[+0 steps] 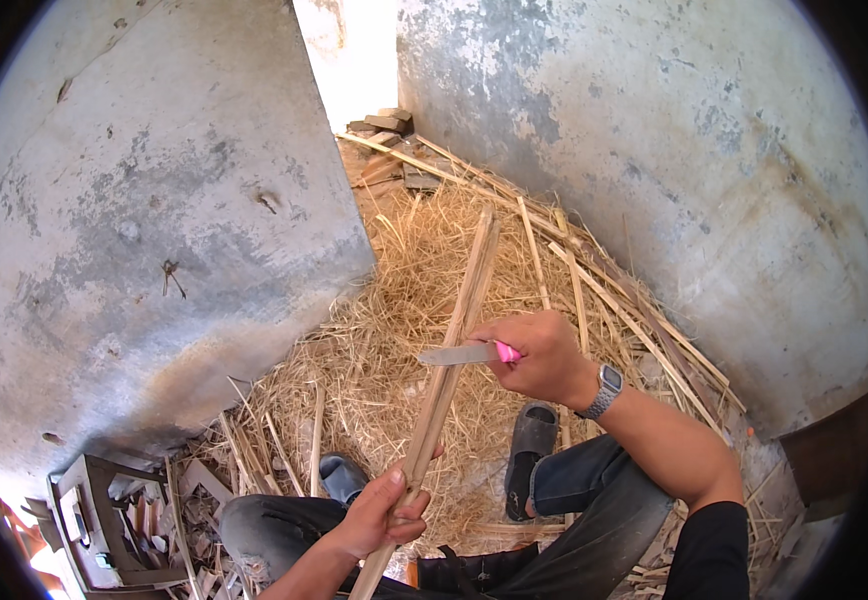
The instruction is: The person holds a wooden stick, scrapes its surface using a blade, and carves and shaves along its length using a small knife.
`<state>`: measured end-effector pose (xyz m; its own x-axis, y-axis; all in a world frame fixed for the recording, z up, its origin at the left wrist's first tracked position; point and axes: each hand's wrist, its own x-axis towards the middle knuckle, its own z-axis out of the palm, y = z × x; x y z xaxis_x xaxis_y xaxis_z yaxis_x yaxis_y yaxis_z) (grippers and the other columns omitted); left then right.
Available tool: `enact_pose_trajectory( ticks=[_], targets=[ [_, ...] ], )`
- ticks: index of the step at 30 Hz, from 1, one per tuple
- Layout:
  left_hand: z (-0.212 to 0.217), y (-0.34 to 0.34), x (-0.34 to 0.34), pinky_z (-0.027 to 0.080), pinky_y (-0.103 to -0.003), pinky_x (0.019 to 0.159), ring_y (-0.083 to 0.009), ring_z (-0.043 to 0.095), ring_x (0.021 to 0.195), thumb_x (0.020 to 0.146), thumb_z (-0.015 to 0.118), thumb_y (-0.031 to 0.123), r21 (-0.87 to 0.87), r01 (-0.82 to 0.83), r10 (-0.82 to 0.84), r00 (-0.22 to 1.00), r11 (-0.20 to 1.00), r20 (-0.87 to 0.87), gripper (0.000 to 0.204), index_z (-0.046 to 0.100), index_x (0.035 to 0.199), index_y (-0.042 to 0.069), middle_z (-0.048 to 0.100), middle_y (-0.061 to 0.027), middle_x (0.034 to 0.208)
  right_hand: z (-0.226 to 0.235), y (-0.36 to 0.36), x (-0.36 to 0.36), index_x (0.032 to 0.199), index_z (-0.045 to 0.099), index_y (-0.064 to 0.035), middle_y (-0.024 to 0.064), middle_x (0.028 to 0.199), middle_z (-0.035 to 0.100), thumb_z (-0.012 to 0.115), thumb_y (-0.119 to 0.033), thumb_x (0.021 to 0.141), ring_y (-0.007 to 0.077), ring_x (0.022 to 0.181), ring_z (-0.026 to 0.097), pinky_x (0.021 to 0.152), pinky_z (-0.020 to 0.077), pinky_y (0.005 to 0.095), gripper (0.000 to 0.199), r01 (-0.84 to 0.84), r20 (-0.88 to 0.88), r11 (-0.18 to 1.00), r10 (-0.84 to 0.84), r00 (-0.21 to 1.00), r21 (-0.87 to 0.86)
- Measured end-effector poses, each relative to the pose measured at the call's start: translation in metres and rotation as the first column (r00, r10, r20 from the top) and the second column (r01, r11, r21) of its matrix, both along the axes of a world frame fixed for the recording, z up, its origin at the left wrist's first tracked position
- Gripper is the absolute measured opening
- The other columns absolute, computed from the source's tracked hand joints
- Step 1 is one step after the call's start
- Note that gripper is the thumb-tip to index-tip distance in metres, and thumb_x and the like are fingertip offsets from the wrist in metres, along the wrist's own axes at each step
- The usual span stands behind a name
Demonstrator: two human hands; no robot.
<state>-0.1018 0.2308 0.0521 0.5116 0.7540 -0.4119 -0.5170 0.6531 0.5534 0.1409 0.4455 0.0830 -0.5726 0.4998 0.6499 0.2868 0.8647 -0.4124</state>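
A long split strip of wood or bamboo [441,388] slants up and away from my lap. My left hand [386,517] is wrapped round its lower part, thumb on top. In my right hand [539,352] is a knife with a pink handle [507,351], held in a closed fist. The knife's flat grey blade [457,354] points left and lies across the strip about midway up. Its edge appears to touch the wood, though how deep I cannot tell. A metal watch [604,392] is on my right wrist.
Pale shavings [394,330] cover the floor around my feet. Long thin strips [644,325] lean along the right wall [654,130]. The left wall [144,190] ends at a bright gap, with bricks [389,122] beyond. A dark frame [104,530] stands at lower left.
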Motion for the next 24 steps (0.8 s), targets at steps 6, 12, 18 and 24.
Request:
enact_pose_trajectory(
  ticks=[6, 12, 18, 24],
  targets=[
    [0.006, 0.001, 0.003, 0.024, -0.021, 0.044, -0.0045, 0.029, 0.048, 0.107, 0.05, 0.06, -0.007, -0.014, 0.014, 0.999, 1.0, -0.031, 0.077, 0.025, 0.166, 0.017, 0.033, 0.0047, 0.071, 0.003, -0.006, 0.0, 0.097, 0.066, -0.0062, 0.0088, 0.066, 0.064, 0.073, -0.008, 0.088, 0.0242, 0.055, 0.065, 0.052, 0.0486, 0.035, 0.012, 0.125, 0.083, 0.984, -0.115, 0.99, -0.128],
    [0.005, 0.001, -0.002, 0.029, -0.025, 0.044, -0.0047, 0.03, 0.047, 0.106, 0.05, 0.061, -0.028, -0.064, 0.063, 0.997, 0.998, -0.048, 0.077, 0.025, 0.167, 0.021, 0.033, 0.0051, 0.071, 0.014, 0.008, 0.015, 0.099, 0.062, -0.0068, 0.0041, 0.06, 0.058, 0.074, -0.017, 0.093, 0.0151, 0.05, 0.056, 0.049, 0.0418, 0.0315, 0.017, 0.247, -0.089, 0.88, -0.307, 0.948, -0.405],
    [-0.005, -0.001, -0.008, 0.03, -0.023, 0.043, -0.0051, 0.033, 0.047, 0.107, 0.053, 0.054, -0.066, -0.024, 0.031, 0.994, 0.998, 0.104, 0.077, 0.021, 0.168, 0.019, 0.036, 0.0036, 0.071, 0.012, 0.016, 0.027, 0.093, 0.064, -0.0035, 0.001, 0.06, 0.052, 0.066, -0.031, 0.104, 0.0114, 0.054, 0.047, 0.051, 0.0376, 0.0306, 0.03, 0.195, -0.123, 0.897, -0.263, 0.957, -0.397],
    [-0.008, -0.004, -0.006, 0.027, -0.02, 0.043, -0.0047, 0.032, 0.047, 0.108, 0.054, 0.048, -0.09, 0.028, -0.005, 0.971, 0.996, 0.239, 0.076, 0.02, 0.167, 0.014, 0.037, 0.0022, 0.071, 0.016, 0.018, 0.03, 0.091, 0.064, -0.001, 0.0038, 0.065, 0.054, 0.054, -0.034, 0.111, 0.0124, 0.058, 0.048, 0.057, 0.0396, 0.0319, 0.04, 0.221, -0.025, 0.785, -0.288, 0.957, -0.579]
  ],
)
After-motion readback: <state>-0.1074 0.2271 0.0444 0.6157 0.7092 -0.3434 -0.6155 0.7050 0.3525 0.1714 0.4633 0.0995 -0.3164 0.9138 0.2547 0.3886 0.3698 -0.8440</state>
